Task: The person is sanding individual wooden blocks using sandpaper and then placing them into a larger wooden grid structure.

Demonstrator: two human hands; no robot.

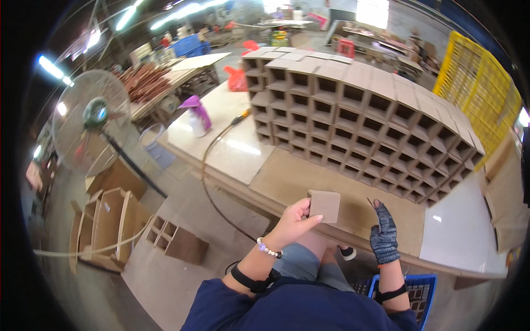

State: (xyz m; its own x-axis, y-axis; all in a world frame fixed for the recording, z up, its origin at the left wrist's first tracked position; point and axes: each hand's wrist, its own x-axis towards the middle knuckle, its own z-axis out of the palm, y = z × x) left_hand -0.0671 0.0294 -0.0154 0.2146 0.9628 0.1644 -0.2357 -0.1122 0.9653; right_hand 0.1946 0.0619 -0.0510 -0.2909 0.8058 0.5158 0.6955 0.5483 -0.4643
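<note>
A small brown square box (324, 207) is gripped in my left hand (295, 220), with the thumb along its near face. It is held above the brown board at the table's front edge. To the right of it, my right hand (383, 237) wears a grey knitted glove with bare fingertips. Its fingers point up and look pinched together; a thin dark sliver shows at the tips, too small to name. Beyond both hands rises a stack of brown open-fronted boxes (353, 116), laid in several rows with their hollow sides facing me.
On the table (229, 157) stand a purple-topped spray bottle (197, 116) and an air hose with a yellow end (238, 117). A fan (95, 113), cardboard cartons (110, 215) and a lower bench with boxes (185, 245) are at left. Blue crate (428, 292) below right; yellow crate (477, 91) behind.
</note>
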